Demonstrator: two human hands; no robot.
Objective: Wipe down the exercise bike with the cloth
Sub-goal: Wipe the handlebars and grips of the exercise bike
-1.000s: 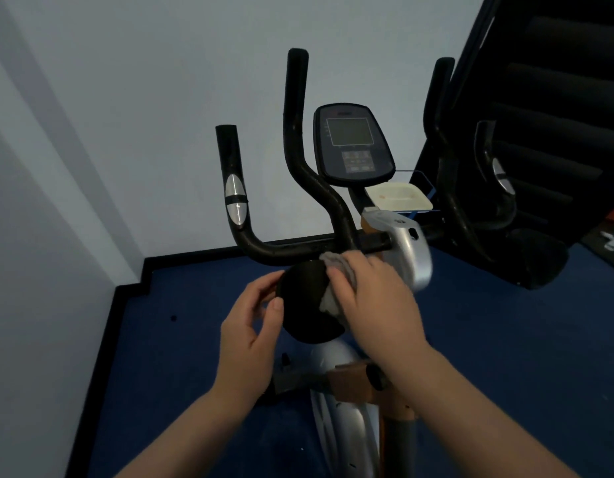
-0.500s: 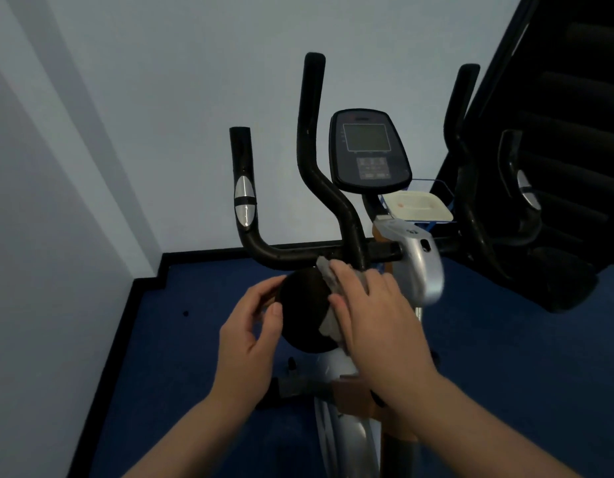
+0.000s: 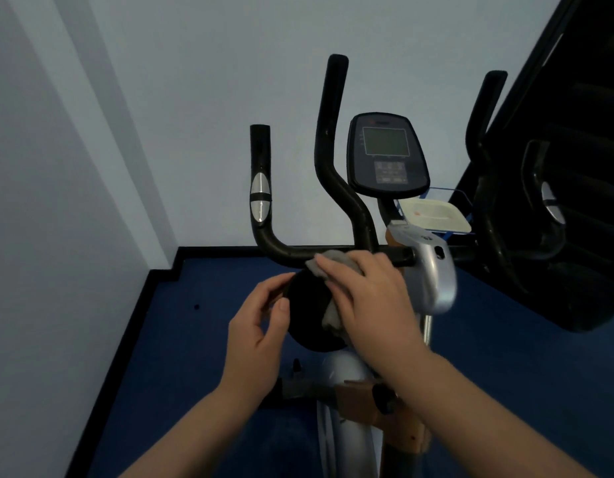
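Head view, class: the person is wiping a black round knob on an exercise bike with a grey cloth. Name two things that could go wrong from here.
1. The grey cloth is bunched under the right hand, so part of the black round knob may go unwiped.
2. The left hand only touches the knob's edge; if the knob turns, a setting might shift.

Soft grey cloth (image 3: 333,262) under my fingers, matt black handlebar (image 3: 288,251), glossy silver plastic housing (image 3: 433,277), a glossy console (image 3: 386,157), and napped blue carpet (image 3: 181,357)
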